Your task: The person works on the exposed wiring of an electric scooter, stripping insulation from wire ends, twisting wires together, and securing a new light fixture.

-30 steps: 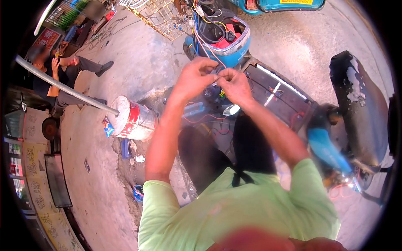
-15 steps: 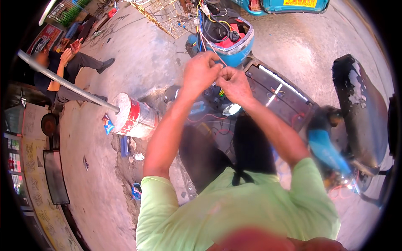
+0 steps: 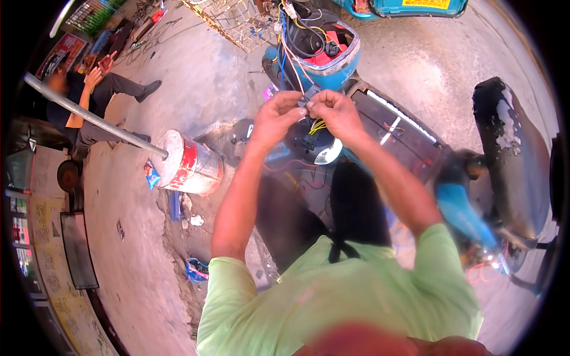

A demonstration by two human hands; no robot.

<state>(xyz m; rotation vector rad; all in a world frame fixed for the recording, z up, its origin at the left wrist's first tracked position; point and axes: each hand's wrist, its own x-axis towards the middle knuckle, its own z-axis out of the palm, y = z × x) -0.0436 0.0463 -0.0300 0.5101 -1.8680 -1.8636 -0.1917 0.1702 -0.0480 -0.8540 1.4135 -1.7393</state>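
Observation:
My left hand and my right hand meet in front of me, with thumbs and fingers pinching a small grey plastic piece. Pink and blue wires run toward it from the open blue scooter front. Its exact kind is too small to make out. Just below the fingers hangs a bunch of yellow wires. They lie over a round dark lamp housing with a shiny lens.
A paint-spattered bucket with a metal pole stands at left. A scooter footboard and worn black seat are on the right. A wire basket lies ahead. A person sits at far left.
Both hands have drawn slightly apart and lower, and the grey piece now shows between the fingertips. The yellow wires and lamp housing beneath show more clearly.

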